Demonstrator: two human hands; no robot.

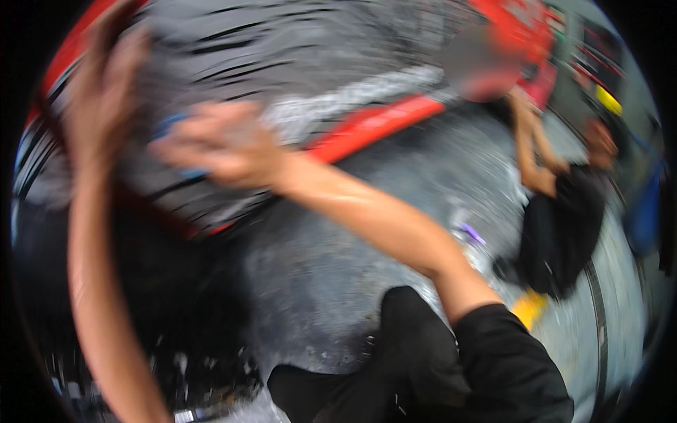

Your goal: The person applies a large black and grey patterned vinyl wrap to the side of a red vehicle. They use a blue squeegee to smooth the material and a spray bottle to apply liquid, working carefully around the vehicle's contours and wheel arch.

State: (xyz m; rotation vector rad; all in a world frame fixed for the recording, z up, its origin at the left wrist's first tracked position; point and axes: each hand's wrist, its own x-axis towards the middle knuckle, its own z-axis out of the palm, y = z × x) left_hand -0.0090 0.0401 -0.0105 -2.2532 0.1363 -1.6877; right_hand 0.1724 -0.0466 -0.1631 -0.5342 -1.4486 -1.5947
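A large panel [233, 60], red at its edges, fills the upper left; it looks like part of a vehicle's body. Its grey surface is crossed by dark wavy streaks that could be wrinkles or reflections. My right hand [218, 144] is curled against it, closed round a small blue object [171, 125] that sticks out past the fingers; blur hides its exact kind. Farther left, my left hand [106, 95] is raised beside the panel's red edge. Its fingers point upward, apart from the thumb, with nothing visible in them. Whether it touches the surface I cannot tell.
A red strip [381, 130] runs along the panel's lower edge. At right a person in black [560, 225] is low down, arms reaching toward the red bodywork. A small purple item [471, 234] lies on the grey, wet-looking floor [317, 282]. Something blue [645, 208] stands far right.
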